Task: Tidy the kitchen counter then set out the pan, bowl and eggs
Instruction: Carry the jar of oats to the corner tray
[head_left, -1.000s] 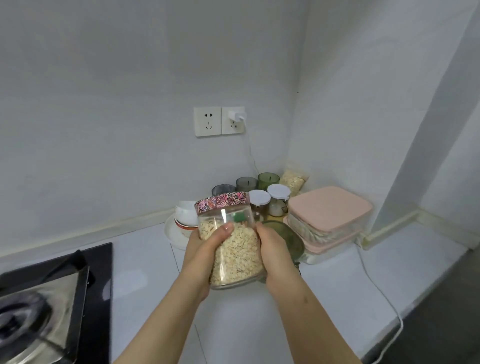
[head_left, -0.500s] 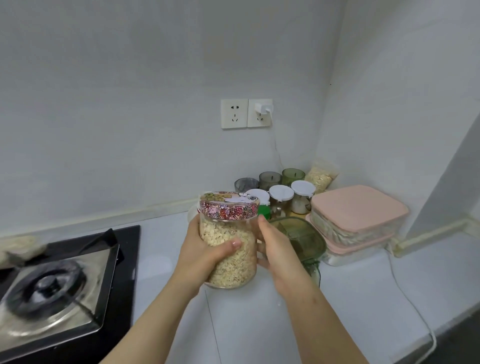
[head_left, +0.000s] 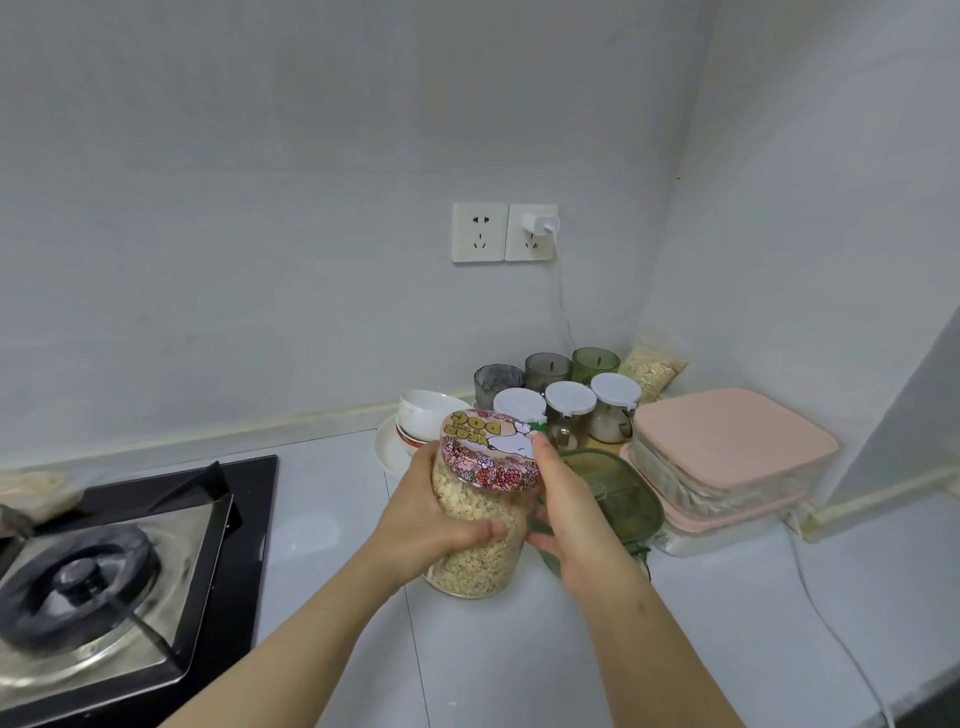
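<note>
Jar (head_left: 480, 530) of oats clasped between left hand (head_left: 421, 525) and right hand (head_left: 571, 519).

Both forearms bare, no sleeves; short unpainted nails.

Both bare forearms reach forward from the lower edge of the view and draw together toward the middle. The left hand (head_left: 434, 525) is curled round from the left, thumb lying across the front with its nail showing and the fingers hidden behind what it grips. The right hand (head_left: 574, 519) presses in from the right side, palm turned inward, thumb pointing upward and fingertips wrapping beneath. Both wrists are straight, and both hands are closed in a firm hold.
</note>
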